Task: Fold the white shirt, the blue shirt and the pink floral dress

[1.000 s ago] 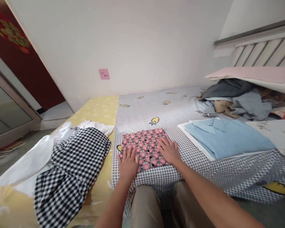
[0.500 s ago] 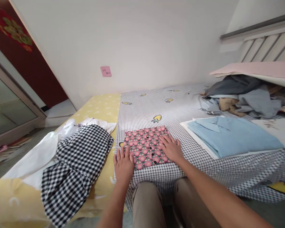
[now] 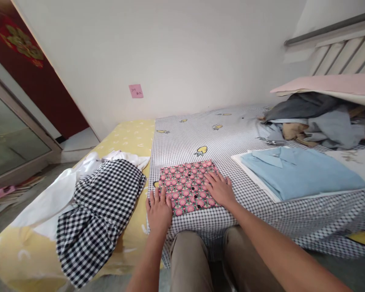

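A folded pink floral garment (image 3: 182, 186) with dark buttons lies flat on the checked bedcover (image 3: 185, 142), near the bed's front edge. My left hand (image 3: 159, 207) rests at its lower left corner, palm down, fingers spread. On its right side lies my right hand (image 3: 219, 188), also flat with the fingers apart. Neither hand grips anything. To the right, a folded light blue shirt (image 3: 304, 172) sits on white cloth.
A black and white checked garment (image 3: 100, 215) and white clothes (image 3: 51, 198) lie on the yellow sheet (image 3: 130, 136) at left. Crumpled grey and brown clothes (image 3: 316, 121) are heaped at right under a pink board (image 3: 328, 85). A wall stands behind.
The view has shifted slightly. Both hands stay flat in place on the floral garment.
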`<state>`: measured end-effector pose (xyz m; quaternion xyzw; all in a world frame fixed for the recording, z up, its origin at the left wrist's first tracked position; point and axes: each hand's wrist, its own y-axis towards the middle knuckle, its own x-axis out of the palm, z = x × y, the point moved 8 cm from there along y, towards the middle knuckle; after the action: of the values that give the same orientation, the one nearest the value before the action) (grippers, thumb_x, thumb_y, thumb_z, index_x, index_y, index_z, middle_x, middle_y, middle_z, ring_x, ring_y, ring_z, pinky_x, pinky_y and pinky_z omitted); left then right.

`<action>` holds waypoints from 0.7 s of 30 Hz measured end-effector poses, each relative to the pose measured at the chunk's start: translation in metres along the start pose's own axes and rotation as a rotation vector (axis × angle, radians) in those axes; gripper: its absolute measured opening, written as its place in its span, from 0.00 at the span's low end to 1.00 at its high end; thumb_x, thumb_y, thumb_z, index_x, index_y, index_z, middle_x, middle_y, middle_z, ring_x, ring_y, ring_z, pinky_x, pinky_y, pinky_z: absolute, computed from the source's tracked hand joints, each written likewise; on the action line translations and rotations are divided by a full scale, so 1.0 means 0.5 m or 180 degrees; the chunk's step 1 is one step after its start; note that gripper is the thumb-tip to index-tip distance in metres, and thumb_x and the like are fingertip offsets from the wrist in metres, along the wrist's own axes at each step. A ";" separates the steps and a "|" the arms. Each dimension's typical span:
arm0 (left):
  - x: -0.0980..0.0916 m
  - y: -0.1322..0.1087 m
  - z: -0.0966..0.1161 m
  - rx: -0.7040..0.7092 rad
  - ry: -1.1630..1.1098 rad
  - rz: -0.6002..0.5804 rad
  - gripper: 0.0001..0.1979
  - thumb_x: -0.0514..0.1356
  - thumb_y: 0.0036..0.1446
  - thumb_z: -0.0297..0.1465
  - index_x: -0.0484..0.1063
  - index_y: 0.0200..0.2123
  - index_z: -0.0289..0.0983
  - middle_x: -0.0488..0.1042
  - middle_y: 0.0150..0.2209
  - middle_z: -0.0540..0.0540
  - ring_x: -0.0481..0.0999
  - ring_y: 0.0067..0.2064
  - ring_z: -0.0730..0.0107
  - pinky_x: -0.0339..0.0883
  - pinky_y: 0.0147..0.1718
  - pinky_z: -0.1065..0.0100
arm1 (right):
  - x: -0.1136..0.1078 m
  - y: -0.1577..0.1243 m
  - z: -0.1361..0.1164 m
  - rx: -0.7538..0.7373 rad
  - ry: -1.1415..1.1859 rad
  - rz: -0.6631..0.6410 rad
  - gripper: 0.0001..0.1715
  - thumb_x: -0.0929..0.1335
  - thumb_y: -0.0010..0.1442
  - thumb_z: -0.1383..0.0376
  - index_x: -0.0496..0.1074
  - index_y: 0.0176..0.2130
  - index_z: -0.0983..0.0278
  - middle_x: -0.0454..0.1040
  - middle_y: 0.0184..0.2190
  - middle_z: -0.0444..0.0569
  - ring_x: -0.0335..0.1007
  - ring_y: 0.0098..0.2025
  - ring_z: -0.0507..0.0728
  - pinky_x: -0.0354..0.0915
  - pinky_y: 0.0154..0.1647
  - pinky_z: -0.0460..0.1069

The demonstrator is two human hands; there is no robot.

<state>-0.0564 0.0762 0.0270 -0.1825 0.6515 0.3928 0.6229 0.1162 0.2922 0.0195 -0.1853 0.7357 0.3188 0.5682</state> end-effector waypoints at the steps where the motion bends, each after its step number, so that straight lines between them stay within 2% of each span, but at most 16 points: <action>1: 0.000 0.000 0.000 -0.0015 -0.0009 -0.0023 0.27 0.45 0.72 0.39 0.62 0.70 0.41 0.63 0.72 0.41 0.58 0.74 0.48 0.53 0.71 0.45 | -0.001 0.000 0.000 0.0006 0.0011 -0.0001 0.30 0.54 0.74 0.53 0.64 0.69 0.49 0.62 0.72 0.43 0.51 0.74 0.65 0.49 0.71 0.69; 7: -0.004 0.000 0.003 -0.0034 0.0021 -0.0107 0.27 0.45 0.72 0.38 0.61 0.70 0.41 0.61 0.73 0.41 0.57 0.74 0.48 0.52 0.72 0.45 | -0.001 0.000 0.001 0.0033 0.0047 -0.0022 0.30 0.55 0.74 0.54 0.64 0.70 0.51 0.62 0.72 0.43 0.51 0.74 0.65 0.48 0.71 0.69; 21: -0.001 -0.001 0.001 -0.0009 0.0053 0.0026 0.28 0.44 0.72 0.38 0.62 0.70 0.42 0.63 0.72 0.41 0.58 0.74 0.48 0.52 0.71 0.45 | 0.005 0.002 0.004 -0.0010 0.0086 0.0005 0.31 0.55 0.73 0.54 0.63 0.70 0.49 0.62 0.72 0.43 0.50 0.74 0.66 0.48 0.71 0.70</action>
<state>-0.0554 0.0760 0.0275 -0.1839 0.6569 0.3947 0.6155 0.1164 0.2946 0.0170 -0.1899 0.7429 0.3180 0.5576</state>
